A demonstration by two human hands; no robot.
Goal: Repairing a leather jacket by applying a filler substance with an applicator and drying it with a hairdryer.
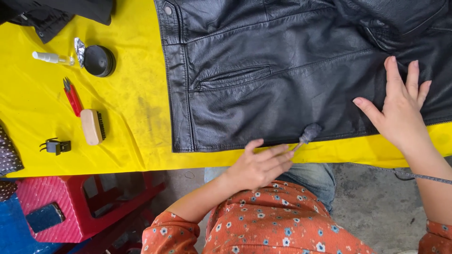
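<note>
A black leather jacket [292,66] lies spread flat on a yellow cloth [132,108]. My left hand [259,164] grips a small dauber brush [309,133] by its handle; the dark round head touches the jacket just above its zipped bottom edge. My right hand [400,108] rests flat on the leather to the right, fingers spread, pressing it down. A slanted welt pocket [233,77] sits in the jacket's middle.
On the left of the yellow cloth lie a wooden brush [92,126], a red-handled tool [71,96], a black round tin [98,60] with foil, a small white bottle [51,58] and a black clip [56,146]. A red plastic stool [75,207] stands below.
</note>
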